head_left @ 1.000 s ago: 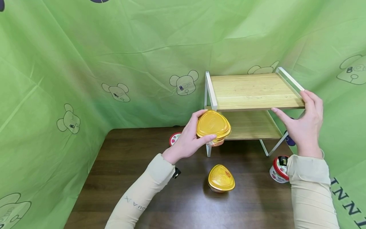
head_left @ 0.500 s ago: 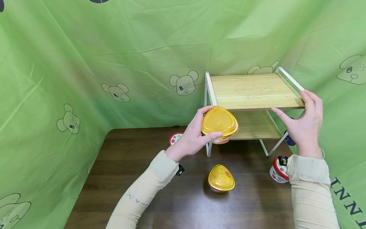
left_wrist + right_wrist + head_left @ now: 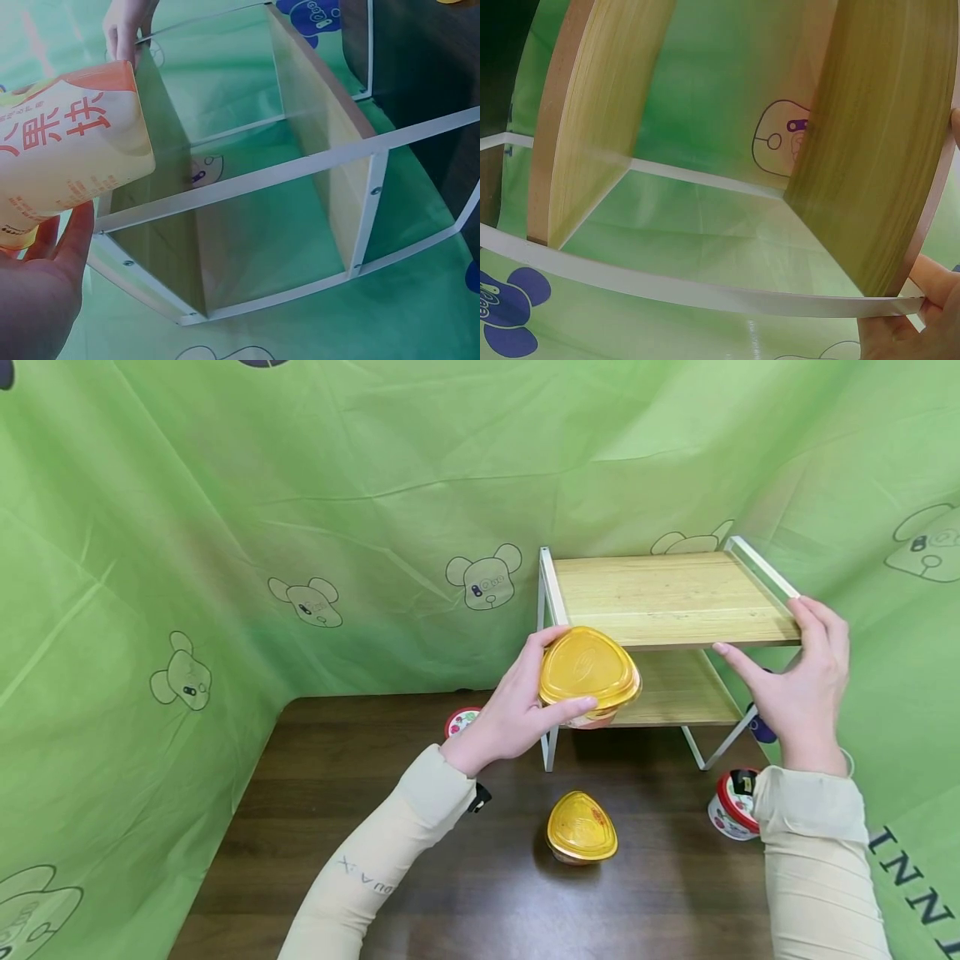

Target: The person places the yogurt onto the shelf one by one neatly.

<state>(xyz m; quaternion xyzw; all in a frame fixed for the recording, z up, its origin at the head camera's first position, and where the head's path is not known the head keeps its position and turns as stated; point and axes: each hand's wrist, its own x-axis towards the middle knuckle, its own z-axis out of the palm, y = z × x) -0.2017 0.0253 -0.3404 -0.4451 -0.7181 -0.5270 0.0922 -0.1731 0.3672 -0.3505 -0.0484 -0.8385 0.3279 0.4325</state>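
Note:
My left hand (image 3: 521, 702) grips a triangular plastic tub of fruit chunks (image 3: 588, 668) with a shiny yellow lid, thumb at the near side. The tub is held in front of the left front corner of a two-tier wooden rack (image 3: 675, 597) with a white metal frame. In the left wrist view the tub's printed side (image 3: 75, 139) shows beside the frame. My right hand (image 3: 806, 681) holds the rack's right front corner, fingers by the side rail and thumb at the top board's front edge. A second yellow-lidded tub (image 3: 581, 828) stands on the dark table.
A red-lidded tub (image 3: 727, 806) stands by my right sleeve, partly covered by it. Another red-lidded tub (image 3: 459, 721) is mostly hidden behind my left hand. Green printed cloth (image 3: 375, 527) hangs behind and beside the brown wooden table (image 3: 330, 777).
My left hand has carried the yellow-lidded tub rightward and slightly away, up towards the rack's upper board. My right hand and the rack have stayed in place.

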